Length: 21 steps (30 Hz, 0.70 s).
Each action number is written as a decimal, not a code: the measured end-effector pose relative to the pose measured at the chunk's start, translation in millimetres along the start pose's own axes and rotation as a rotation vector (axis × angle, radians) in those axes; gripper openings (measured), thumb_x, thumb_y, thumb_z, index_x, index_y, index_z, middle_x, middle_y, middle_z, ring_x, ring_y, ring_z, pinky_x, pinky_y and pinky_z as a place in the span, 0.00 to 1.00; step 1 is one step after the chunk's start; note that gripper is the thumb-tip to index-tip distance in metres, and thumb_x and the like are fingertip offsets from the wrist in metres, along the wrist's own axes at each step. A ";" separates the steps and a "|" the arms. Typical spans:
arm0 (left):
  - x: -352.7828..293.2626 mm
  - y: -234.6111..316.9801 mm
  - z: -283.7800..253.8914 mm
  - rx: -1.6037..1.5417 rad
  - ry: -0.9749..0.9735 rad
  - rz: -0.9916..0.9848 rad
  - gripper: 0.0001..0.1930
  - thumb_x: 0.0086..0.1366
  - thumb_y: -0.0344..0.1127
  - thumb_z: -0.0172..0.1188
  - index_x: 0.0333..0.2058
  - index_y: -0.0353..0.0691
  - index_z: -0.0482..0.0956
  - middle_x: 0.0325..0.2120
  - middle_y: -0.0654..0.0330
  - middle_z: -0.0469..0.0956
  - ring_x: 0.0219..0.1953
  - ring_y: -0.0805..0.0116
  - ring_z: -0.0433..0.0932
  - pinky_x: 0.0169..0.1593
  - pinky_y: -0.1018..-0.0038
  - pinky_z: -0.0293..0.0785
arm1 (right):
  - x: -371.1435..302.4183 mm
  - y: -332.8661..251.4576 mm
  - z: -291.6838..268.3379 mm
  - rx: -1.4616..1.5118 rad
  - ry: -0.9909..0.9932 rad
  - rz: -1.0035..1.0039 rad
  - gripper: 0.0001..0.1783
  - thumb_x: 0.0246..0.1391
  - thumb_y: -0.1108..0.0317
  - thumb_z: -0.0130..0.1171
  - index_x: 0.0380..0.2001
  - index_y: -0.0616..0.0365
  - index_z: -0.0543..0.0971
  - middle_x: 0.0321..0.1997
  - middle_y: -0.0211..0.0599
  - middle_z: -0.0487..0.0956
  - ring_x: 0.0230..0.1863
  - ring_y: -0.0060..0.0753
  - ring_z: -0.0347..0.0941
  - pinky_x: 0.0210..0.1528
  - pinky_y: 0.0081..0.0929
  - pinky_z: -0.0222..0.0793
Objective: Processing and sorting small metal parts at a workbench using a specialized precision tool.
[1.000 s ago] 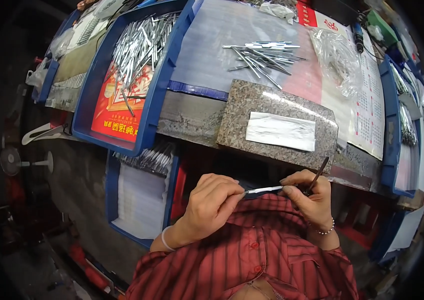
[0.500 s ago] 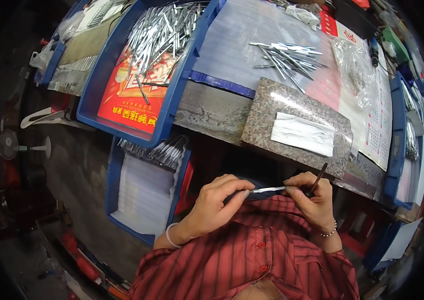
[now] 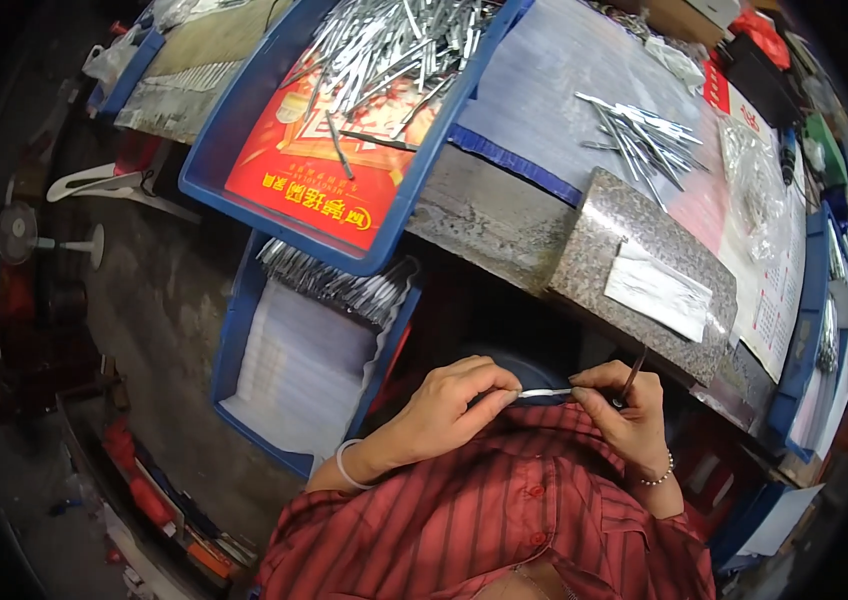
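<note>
My left hand pinches one end of a slim silvery metal piece between thumb and forefinger. The other end is pinched by my right hand, so the piece spans the gap between them, roughly level in front of my striped red shirt. A thin dark stick, like a pen or brush handle, is also tucked among my right fingers and points upward; its lower end is hidden. Beyond my right hand, a folded white cloth or tissue lies on a speckled stone slab at the bench edge.
A blue tray on the bench holds a heap of similar metal pieces on red printed card. Below it stands another blue tray with more pieces. A loose pile lies behind the slab. A fan stands at left.
The bench, trays and slab have shifted rightward and tilted in the picture as the view turned. Both hands keep their pinch on the metal piece, which now lies slightly lower in view.
</note>
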<state>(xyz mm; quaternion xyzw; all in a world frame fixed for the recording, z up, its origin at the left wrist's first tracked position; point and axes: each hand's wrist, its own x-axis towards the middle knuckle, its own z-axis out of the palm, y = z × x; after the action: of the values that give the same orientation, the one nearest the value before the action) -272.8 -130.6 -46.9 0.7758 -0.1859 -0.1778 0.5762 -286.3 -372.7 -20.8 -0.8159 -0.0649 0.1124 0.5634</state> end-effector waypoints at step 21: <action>129.1 19.6 32.8 0.431 0.156 0.724 0.11 0.52 0.26 0.65 0.35 0.39 0.77 0.30 0.59 0.76 0.37 0.59 0.77 0.45 0.65 0.66 | 3.4 -7.0 -84.4 -0.269 0.590 0.057 0.05 0.59 0.78 0.55 0.36 0.65 0.79 0.29 0.32 0.81 0.24 0.12 0.68 0.25 0.13 0.63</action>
<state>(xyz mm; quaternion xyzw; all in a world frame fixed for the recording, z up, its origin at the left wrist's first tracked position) -178.5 -226.6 -45.0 0.7741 -0.4349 0.1383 0.4387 -261.2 -445.8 14.0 -0.8819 0.1100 -0.1228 0.4417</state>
